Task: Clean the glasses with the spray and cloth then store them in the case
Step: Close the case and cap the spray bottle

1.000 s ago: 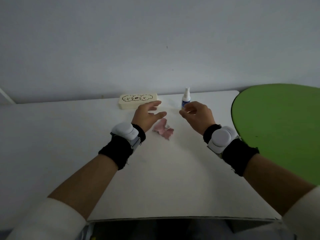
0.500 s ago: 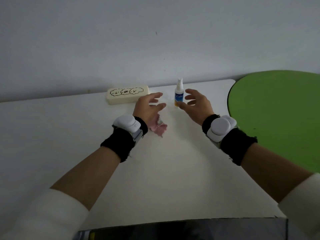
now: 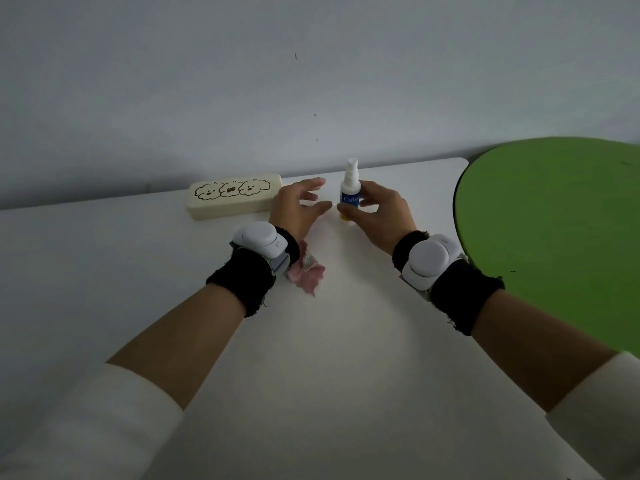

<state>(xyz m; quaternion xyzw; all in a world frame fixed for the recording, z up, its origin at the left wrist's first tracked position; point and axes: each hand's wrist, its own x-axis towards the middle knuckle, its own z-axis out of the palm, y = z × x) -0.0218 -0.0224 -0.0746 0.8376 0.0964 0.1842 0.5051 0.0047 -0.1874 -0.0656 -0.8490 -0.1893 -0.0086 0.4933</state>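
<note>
A small white spray bottle [image 3: 349, 188] with a blue label stands upright near the back of the white table [image 3: 329, 358]. My right hand [image 3: 377, 216] closes around its lower part, thumb on the left and fingers on the right. My left hand [image 3: 298, 209] hovers just left of the bottle, fingers spread and holding nothing. A crumpled pink cloth [image 3: 310, 277] lies on the table, partly hidden under my left wrist. The cream glasses case [image 3: 232, 199] with cartoon dogs on its lid lies closed at the back, left of my left hand. I cannot make out the glasses.
A round green tabletop [image 3: 554, 237] adjoins the white table on the right. A plain grey wall runs right behind the case and bottle. Both wrists carry black bands with white devices.
My right hand has reached forward and closed around the spray bottle. My left hand has moved forward off the pink cloth, towards the bottle. The view has tilted.
</note>
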